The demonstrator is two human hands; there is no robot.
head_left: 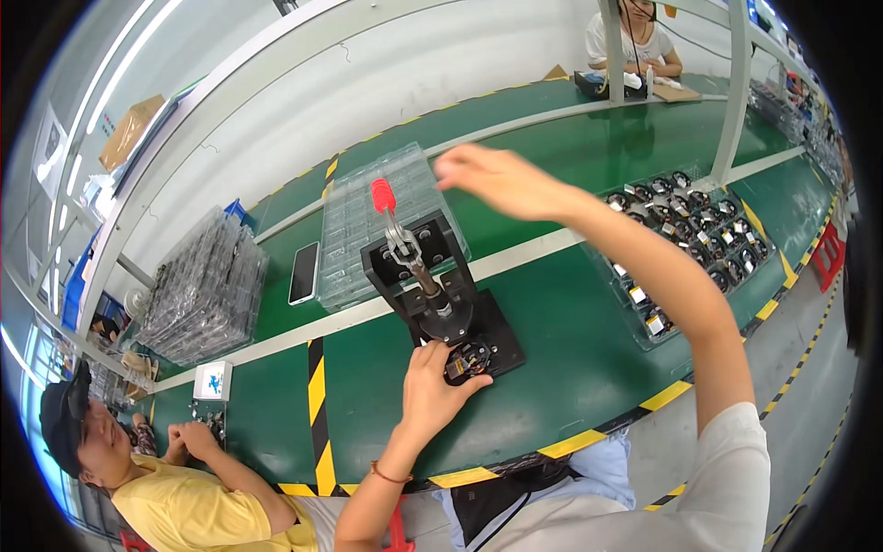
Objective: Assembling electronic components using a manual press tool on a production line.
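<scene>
Nearest the person, the left hand (432, 382) rests on the green bench (570, 359) with its fingers closed lightly around a small black part (469, 361), pressing it onto the base plate of a black hand press (441, 294); the grip looks meant to keep the piece seated squarely under the ram, though how firmly it pinches cannot be told. The press stands upright just beyond that hand, its lever rising at a slant to a red knob (382, 195). The right hand (492, 179) hangs in the air to the right of that knob, fingers loosely spread and holding nothing, apart from the handle and well apart from the other hand. To the right of the press lies a clear tray of small black round parts (685, 239), set within easy reach of the right arm. Behind the press a stack of empty clear trays (368, 221) stands, with a phone (303, 273) lying flat beside it and a taller pile of filled trays (207, 285) farther left. At the lower left a co-worker in a yellow shirt (184, 506) leans over the same bench, and at the far end another person in white (635, 41) sits at work.
</scene>
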